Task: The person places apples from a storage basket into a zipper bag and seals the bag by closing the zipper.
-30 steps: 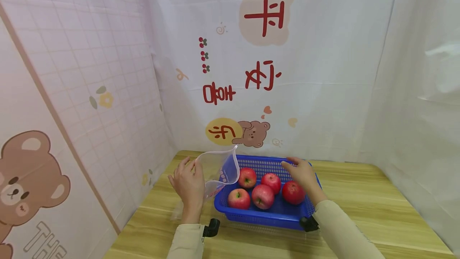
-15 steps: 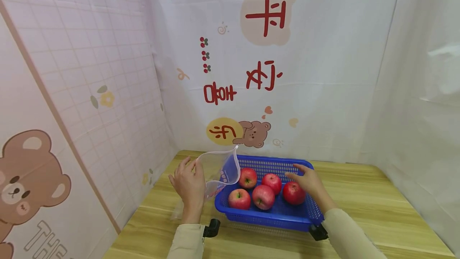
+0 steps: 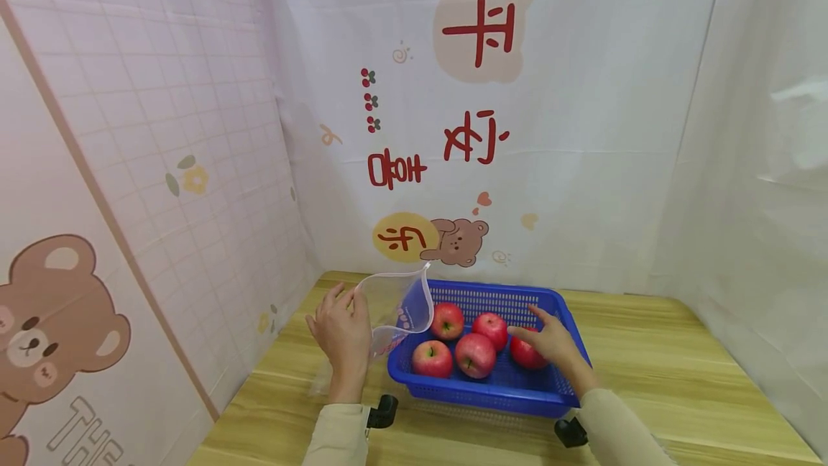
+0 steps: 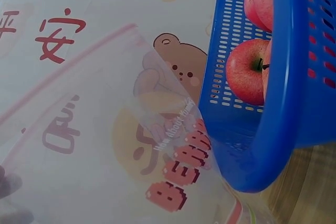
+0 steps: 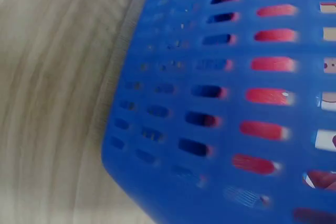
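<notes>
My left hand (image 3: 343, 333) pinches the edge of a clear zip bag (image 4: 94, 150) with pink printed letters, its mouth spread apart beside the basket's left end. In the left wrist view just blurred fingertips (image 4: 9, 183) show at the bag's edge. A blue plastic basket (image 3: 475, 393) holds several red apples (image 3: 475, 355). Over the rightmost apple (image 3: 525, 357) hangs my right hand (image 3: 555, 344), thumb and fingers spread and partly covering it. The right wrist view looks through the basket's slotted wall (image 5: 236, 77), with red fruit behind; the hand's fingers are hidden there.
The wood-grain table (image 3: 653, 365) extends to the right of the basket. A printed white cloth (image 3: 582, 128) hangs behind, and another (image 3: 162, 92) closes off the left side. Black wrist mounts (image 3: 383, 411) sit at both sleeves.
My right hand first drew back toward the right, then came down and leftward over the rightmost apple. The left hand and the bag have stayed nearly still.
</notes>
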Demonstrator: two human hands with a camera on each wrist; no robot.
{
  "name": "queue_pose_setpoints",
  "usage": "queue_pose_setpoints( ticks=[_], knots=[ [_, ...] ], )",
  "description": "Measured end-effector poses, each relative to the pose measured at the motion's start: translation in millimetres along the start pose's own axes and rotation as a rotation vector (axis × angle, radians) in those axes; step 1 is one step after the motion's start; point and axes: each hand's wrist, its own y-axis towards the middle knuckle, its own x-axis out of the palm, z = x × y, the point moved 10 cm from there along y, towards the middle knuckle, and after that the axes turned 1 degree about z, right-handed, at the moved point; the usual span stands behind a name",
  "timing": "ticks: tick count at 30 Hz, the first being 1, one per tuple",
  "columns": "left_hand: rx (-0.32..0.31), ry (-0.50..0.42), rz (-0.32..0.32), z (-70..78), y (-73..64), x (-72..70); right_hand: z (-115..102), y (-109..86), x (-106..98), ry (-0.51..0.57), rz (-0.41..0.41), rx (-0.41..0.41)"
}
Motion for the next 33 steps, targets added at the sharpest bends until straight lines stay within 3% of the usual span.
queue_pose_setpoints(
  ticks=[11,24,33],
  knots=[
    [0.009,0.002,-0.004,1.2,0.2,1.2,6.2,1.0,11.1,0.005,-0.008,-0.001],
    [0.021,-0.002,-0.001,3.1,-0.1,2.9,12.8,3.3,18.0,-0.107,-0.051,0.005],
    [0.028,0.005,-0.002,2.6,-0.5,3.2,12.5,1.3,29.4,-0.185,-0.093,-0.042]
  ],
)
